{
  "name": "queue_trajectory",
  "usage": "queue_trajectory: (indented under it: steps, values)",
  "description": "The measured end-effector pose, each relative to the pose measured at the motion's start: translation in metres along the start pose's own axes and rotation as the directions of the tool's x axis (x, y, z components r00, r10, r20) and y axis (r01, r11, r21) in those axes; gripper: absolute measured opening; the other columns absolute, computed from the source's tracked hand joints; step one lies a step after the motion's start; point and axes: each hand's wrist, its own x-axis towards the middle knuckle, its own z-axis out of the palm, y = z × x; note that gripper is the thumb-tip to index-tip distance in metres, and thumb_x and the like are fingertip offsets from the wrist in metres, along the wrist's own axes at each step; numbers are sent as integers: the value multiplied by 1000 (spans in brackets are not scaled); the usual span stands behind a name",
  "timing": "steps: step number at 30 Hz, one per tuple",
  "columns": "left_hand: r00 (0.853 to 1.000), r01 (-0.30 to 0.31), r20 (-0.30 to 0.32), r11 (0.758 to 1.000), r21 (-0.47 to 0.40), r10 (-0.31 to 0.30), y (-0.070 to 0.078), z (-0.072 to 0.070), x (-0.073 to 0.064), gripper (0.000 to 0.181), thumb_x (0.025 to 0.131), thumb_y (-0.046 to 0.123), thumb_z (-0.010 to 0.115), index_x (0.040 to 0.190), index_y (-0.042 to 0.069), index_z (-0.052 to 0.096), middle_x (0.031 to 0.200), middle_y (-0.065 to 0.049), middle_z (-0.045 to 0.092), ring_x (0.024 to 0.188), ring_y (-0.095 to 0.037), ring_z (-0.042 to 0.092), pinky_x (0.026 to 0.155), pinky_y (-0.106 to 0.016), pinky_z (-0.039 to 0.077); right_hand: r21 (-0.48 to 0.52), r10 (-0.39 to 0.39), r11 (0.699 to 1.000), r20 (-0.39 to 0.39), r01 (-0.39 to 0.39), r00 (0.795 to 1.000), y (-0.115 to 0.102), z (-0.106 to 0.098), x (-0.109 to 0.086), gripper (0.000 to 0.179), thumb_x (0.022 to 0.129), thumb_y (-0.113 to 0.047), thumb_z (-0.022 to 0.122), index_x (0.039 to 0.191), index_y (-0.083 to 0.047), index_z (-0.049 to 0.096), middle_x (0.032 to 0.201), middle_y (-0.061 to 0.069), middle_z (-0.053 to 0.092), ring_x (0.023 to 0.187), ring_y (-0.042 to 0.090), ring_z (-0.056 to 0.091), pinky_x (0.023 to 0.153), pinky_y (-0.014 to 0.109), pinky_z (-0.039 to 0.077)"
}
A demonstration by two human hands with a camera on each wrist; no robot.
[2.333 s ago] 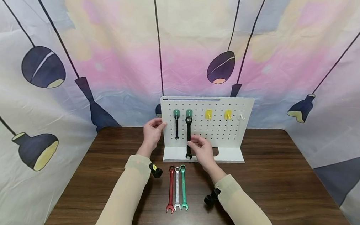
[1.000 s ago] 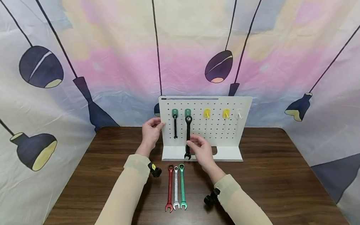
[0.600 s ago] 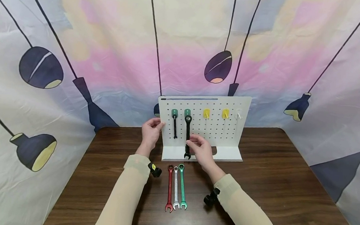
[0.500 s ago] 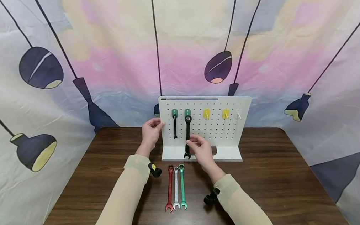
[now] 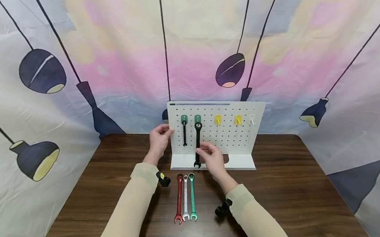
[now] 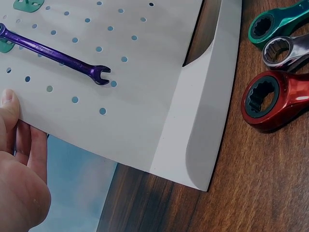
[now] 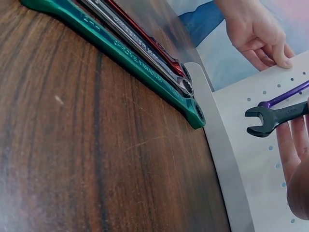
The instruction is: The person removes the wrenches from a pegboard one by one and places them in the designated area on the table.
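My right hand (image 5: pixel 211 158) pinches a black combination wrench (image 5: pixel 198 138) near its lower, open end. Its ring end is up at the second green hook (image 5: pixel 197 118) of a white pegboard (image 5: pixel 225 140). With thumb in front and fingers behind, my left hand (image 5: pixel 159 140) grips the pegboard's left edge; the left wrist view shows this hand (image 6: pixel 21 159) too. A thinner wrench hangs upright from the first green hook (image 5: pixel 184 118), dark in the head view; in the left wrist view this wrench (image 6: pixel 53 53) looks purple.
On the wooden table (image 5: pixel 271 201) before the board lie a red wrench (image 5: pixel 179 198), a silver wrench (image 5: pixel 186 199) and a green wrench (image 5: pixel 193 198), side by side. Two yellow hooks (image 5: pixel 217 120) and a clear hook (image 5: pixel 252 120) sit on the board's right half. A printed cloth (image 5: pixel 197 40) hangs behind.
Hands and wrenches keep almost the same places. The whole head view has shifted slightly, and the black wrench stays at the second green hook with my right hand on it.
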Motion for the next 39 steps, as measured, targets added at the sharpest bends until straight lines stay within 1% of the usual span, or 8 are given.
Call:
queue_trajectory:
  steps: [4, 9, 15, 22, 26, 31, 36, 39]
  values:
    - [1000, -3, 12, 1000, 13, 3, 1, 1, 1, 14, 98, 4, 79, 112, -1, 79, 88, 2, 69, 82, -11, 66, 78, -34, 58, 12, -11, 1000, -6, 11, 1000, 0, -2, -3, 28, 102, -11, 75, 129, -2, 72, 115, 13, 73, 99, 23, 72, 82, 36, 64]
    - [1000, 10, 0, 1000, 4, -10, 1, 0, 1, 14, 98, 3, 79, 111, -1, 78, 87, 3, 69, 80, -10, 65, 82, -40, 60, 21, -18, 1000, 7, 18, 1000, 0, -5, -6, 30, 101, -11, 76, 129, 0, 71, 116, 14, 72, 100, 23, 72, 82, 36, 64]
    - [1000, 15, -7, 1000, 0, -15, 1, 0, 0, 13, 97, 3, 80, 110, 0, 78, 86, 4, 69, 77, -10, 63, 66, -24, 53, 39, -21, 999, 10, 21, 1000, -1, -10, -13, 33, 100, -9, 77, 131, 3, 70, 116, 15, 72, 100, 20, 72, 83, 36, 64]
    - [1000, 14, -8, 1000, 11, -14, 1, 0, 0, 13, 97, 3, 80, 109, 0, 79, 86, 3, 69, 78, -10, 63, 79, -41, 58, 37, -13, 999, 33, 12, 999, -1, -14, -23, 30, 100, -7, 77, 128, 2, 71, 111, 11, 73, 96, 16, 71, 88, 48, 63]
    - [1000, 13, -9, 1000, 11, -13, 1, 0, 0, 13, 97, 4, 80, 109, 0, 79, 86, 3, 69, 79, -10, 63, 72, -30, 56, 35, -10, 999, 47, 9, 999, -1, -17, -29, 29, 100, -7, 76, 128, 1, 71, 111, 11, 73, 97, 17, 72, 86, 49, 63]
    - [1000, 18, -9, 1000, 10, -18, 2, -1, -1, 13, 98, 4, 79, 110, 0, 78, 86, 3, 68, 78, -10, 62, 68, -24, 53, 39, -2, 999, 62, -1, 998, 0, -19, -35, 28, 100, -6, 76, 126, 2, 71, 110, 11, 74, 95, 17, 74, 83, 46, 64]
    - [1000, 21, -13, 1000, 8, -21, 2, -1, -1, 13, 97, 4, 80, 110, 0, 78, 86, 3, 69, 78, -10, 62, 73, -30, 56, 51, 26, 998, 80, -30, 996, 1, -23, -40, 27, 100, -6, 76, 125, 2, 72, 108, 9, 74, 93, 17, 74, 85, 55, 62]
    - [1000, 16, -10, 1000, 11, -16, 3, 0, -1, 13, 97, 3, 80, 110, 0, 78, 86, 3, 69, 78, -10, 63, 77, -36, 58, 53, 45, 997, 89, -50, 995, 4, -25, -42, 28, 100, -7, 76, 125, 3, 71, 107, 9, 73, 91, 16, 73, 84, 54, 62]
